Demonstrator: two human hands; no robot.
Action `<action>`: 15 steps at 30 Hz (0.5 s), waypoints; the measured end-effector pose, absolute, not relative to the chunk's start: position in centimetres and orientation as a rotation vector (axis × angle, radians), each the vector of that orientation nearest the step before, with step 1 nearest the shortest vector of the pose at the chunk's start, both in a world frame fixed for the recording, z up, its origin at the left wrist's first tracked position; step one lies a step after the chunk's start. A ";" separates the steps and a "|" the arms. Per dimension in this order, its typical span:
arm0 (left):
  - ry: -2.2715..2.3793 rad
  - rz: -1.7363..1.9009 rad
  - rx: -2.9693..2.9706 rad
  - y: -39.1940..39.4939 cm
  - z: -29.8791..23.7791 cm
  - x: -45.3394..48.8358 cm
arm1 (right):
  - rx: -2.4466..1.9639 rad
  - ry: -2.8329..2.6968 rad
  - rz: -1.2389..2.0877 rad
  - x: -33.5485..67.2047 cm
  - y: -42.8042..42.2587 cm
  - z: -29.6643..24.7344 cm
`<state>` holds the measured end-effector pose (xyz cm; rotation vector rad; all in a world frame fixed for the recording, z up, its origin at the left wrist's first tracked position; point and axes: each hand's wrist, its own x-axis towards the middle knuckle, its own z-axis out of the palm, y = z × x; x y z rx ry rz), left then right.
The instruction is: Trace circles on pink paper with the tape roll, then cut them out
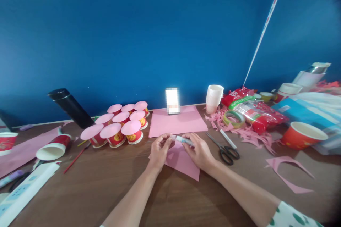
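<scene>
Brown tabletop (112, 184) backed by a plain blue wall (133, 42); view from the worker's head, looking forward and down.

Both forearms reach in from the near edge and meet at centre. Left hand (159, 149) and right hand (199, 151) share one slim white stick (182, 139), held just above a small pink sheet (183, 163) that lies beneath and between the wrists. The stick's long axis runs side to side, from one hand to the other, with the right end slightly lower. The left fingertips close narrowly on its left end; the right fingers wrap the other end, leaving only the middle showing. Neither hand is nearer: the stick bridges the two. Whether the left end is a cap cannot be told.

Beyond the hands, a larger pink sheet (177, 122) lies flat toward the wall. Just to the right of the right hand lie black-handled scissors (225, 149), a white marker (228, 139) beside them, and farther out a tape roll (234, 118) among pink paper scraps (250, 134). A stack of white cups (214, 97) stands beyond these, near the wall. To the left of the left hand stands a cluster of red cups with pink tops (119, 127); farther left, a red cup on its side (54, 147) and a leaning black flask (70, 108).
</scene>
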<state>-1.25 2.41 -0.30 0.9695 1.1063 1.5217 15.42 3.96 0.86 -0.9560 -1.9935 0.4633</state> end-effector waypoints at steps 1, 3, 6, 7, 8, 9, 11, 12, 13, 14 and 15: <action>1.107 1.522 0.971 2.4 -0.4 -1.3 | -0.958 -1.991 0.462 15.4 4.0 0.9; 1.107 1.526 0.974 2.5 -0.4 -1.3 | -0.960 -1.995 0.461 15.4 4.0 0.9; 1.117 1.538 0.968 2.5 -0.4 -1.2 | -0.953 -2.002 0.462 15.5 4.0 0.8; 1.120 1.540 0.964 2.5 -0.4 -1.2 | -0.950 -2.001 0.462 15.5 4.0 0.8; 1.121 1.541 0.960 2.5 -0.4 -1.2 | -0.949 -1.999 0.462 15.5 4.0 0.8; 1.122 1.541 0.956 2.5 -0.4 -1.2 | -0.949 -1.998 0.461 15.5 4.0 0.8; 1.124 1.535 0.952 2.5 -0.3 -1.2 | -0.953 -1.997 0.462 15.4 4.0 0.8; 1.125 1.532 0.954 2.5 -0.3 -1.3 | -0.956 -1.997 0.465 15.4 4.0 0.8; 1.125 1.531 0.959 2.5 -0.3 -1.3 | -0.956 -1.998 0.469 15.4 4.0 0.8; 1.125 1.531 0.966 2.4 -0.4 -1.3 | -0.954 -2.000 0.475 15.4 4.0 0.8; 1.123 1.531 0.973 2.4 -0.4 -1.3 | -0.951 -2.001 0.480 15.5 4.0 0.8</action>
